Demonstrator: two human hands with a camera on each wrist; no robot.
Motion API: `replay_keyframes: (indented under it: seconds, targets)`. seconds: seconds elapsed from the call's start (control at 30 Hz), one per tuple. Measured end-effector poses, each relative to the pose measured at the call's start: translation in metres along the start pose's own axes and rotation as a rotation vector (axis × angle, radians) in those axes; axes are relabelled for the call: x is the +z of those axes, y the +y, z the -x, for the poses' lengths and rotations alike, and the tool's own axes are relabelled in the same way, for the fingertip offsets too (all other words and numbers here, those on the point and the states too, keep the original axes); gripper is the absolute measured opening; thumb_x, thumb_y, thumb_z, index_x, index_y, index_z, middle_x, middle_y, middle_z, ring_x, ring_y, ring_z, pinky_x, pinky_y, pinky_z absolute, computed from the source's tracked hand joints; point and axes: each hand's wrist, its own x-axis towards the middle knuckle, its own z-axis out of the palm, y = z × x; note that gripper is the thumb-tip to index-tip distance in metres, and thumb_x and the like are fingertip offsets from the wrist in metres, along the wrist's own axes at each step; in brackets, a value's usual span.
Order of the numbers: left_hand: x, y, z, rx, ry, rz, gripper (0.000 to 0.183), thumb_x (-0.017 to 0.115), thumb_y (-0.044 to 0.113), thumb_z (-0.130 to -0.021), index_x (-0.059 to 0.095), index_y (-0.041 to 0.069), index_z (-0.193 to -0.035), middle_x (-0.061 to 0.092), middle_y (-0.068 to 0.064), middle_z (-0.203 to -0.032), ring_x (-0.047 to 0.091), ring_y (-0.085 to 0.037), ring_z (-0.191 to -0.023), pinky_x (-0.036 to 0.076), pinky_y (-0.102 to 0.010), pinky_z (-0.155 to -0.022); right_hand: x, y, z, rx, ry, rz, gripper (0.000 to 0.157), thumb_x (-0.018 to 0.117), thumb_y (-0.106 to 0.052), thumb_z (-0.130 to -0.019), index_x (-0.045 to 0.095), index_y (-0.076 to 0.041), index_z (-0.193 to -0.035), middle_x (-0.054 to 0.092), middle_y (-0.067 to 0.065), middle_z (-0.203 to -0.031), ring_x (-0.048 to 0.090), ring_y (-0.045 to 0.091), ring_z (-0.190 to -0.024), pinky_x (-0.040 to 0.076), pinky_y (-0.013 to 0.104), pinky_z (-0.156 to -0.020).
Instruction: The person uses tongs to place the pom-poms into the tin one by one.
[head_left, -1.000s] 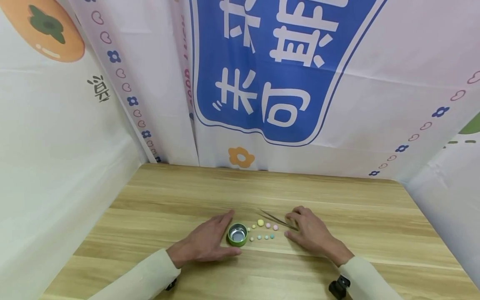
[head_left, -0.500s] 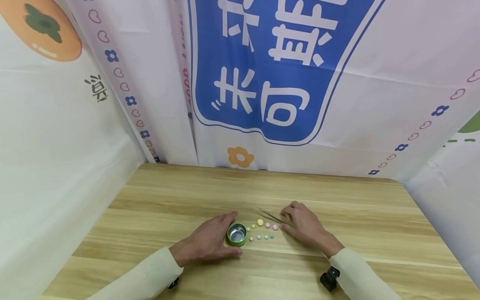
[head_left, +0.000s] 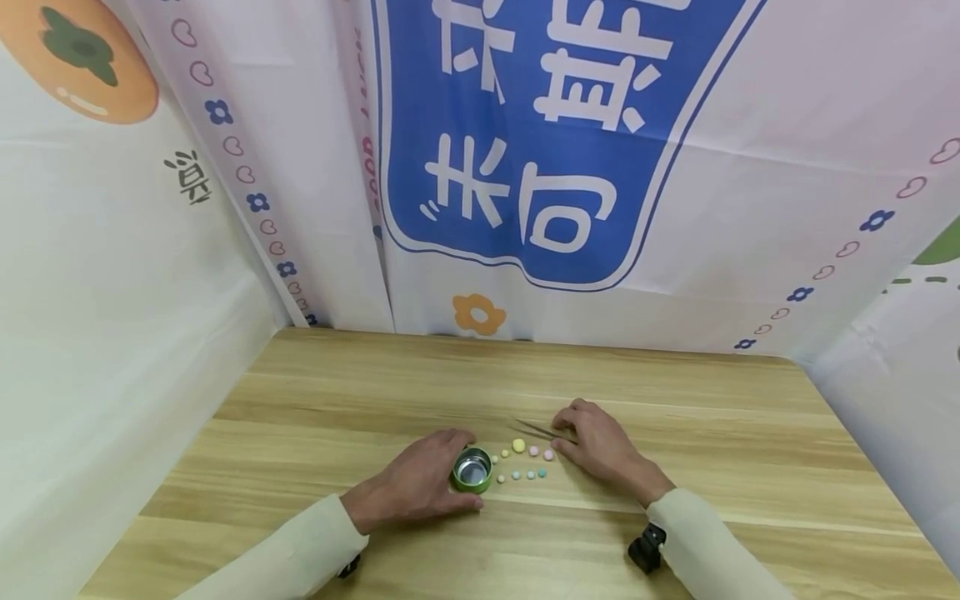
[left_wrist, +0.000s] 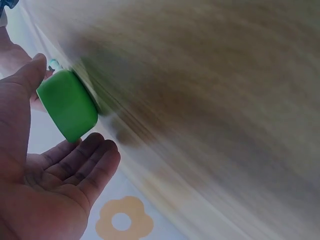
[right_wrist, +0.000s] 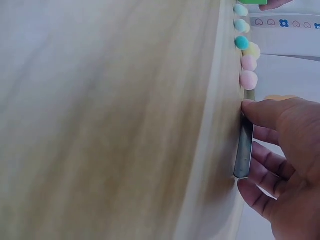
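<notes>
In the head view a small round green tin (head_left: 472,472) with a bare metal inside stands on the table. My left hand (head_left: 416,483) lies around its left side, thumb in front and fingers behind. The left wrist view has the green tin's wall (left_wrist: 69,106) between thumb and nearly straight fingers; firm contact cannot be told. To the right, my right hand (head_left: 603,446) pinches metal tweezers (head_left: 534,429) low at the tabletop, their tips pointing left. From the right wrist, the tweezers (right_wrist: 244,147) lie between thumb and fingers. Several small coloured pom-poms (head_left: 519,446) lie in two rows between the hands.
The wooden table (head_left: 360,383) runs back to a white printed cloth (head_left: 675,300) hanging behind it. More white cloth (head_left: 135,292) borders the left side and the right.
My right hand has moved left and slightly away along the tweezers, fingers closing on them. The left fingertips have drawn in slightly beside the tin. Tin and pom-poms stay put.
</notes>
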Motion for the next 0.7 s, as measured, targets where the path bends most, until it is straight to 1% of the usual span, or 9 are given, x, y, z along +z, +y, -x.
replay_keyframes:
  seconds: [0.2, 0.37, 0.57, 0.7]
  targets:
    - [0.000, -0.001, 0.000, 0.033, 0.032, -0.013, 0.072, 0.079, 0.052, -0.076, 0.055, 0.005, -0.124, 0.064, -0.010, -0.121, 0.063, -0.020, -0.106, 0.054, -0.036, -0.090, 0.003, -0.001, -0.005, -0.025, 0.008, -0.030, 0.019, 0.075, -0.022, -0.087, 0.072, -0.011, -0.103, 0.064, -0.001, -0.097, 0.058, 0.014, -0.091, 0.051, 0.038, -0.086]
    - [0.000, -0.002, 0.000, 0.047, 0.039, -0.012, 0.067, 0.081, 0.048, -0.077, 0.056, 0.003, -0.121, 0.064, -0.010, -0.118, 0.064, -0.020, -0.103, 0.054, -0.035, -0.087, 0.006, -0.003, -0.010, -0.037, 0.008, -0.053, 0.014, 0.075, -0.019, -0.087, 0.072, -0.012, -0.098, 0.063, -0.004, -0.090, 0.056, 0.010, -0.084, 0.050, 0.035, -0.080]
    - [0.002, -0.003, -0.002, 0.049, 0.032, -0.008, 0.063, 0.080, 0.045, -0.079, 0.057, 0.003, -0.121, 0.064, -0.012, -0.121, 0.064, -0.021, -0.105, 0.054, -0.036, -0.089, 0.007, -0.004, -0.014, -0.026, -0.017, -0.120, 0.008, 0.073, -0.012, -0.088, 0.071, -0.010, -0.096, 0.060, -0.004, -0.083, 0.053, 0.007, -0.076, 0.047, 0.026, -0.069]
    - [0.002, -0.004, -0.003, 0.047, 0.029, -0.001, 0.063, 0.080, 0.044, -0.079, 0.057, 0.003, -0.121, 0.064, -0.013, -0.121, 0.064, -0.021, -0.106, 0.054, -0.036, -0.090, 0.007, -0.005, -0.014, -0.029, -0.015, -0.132, 0.007, 0.073, -0.011, -0.088, 0.071, -0.009, -0.095, 0.059, -0.005, -0.082, 0.053, 0.006, -0.075, 0.047, 0.024, -0.068]
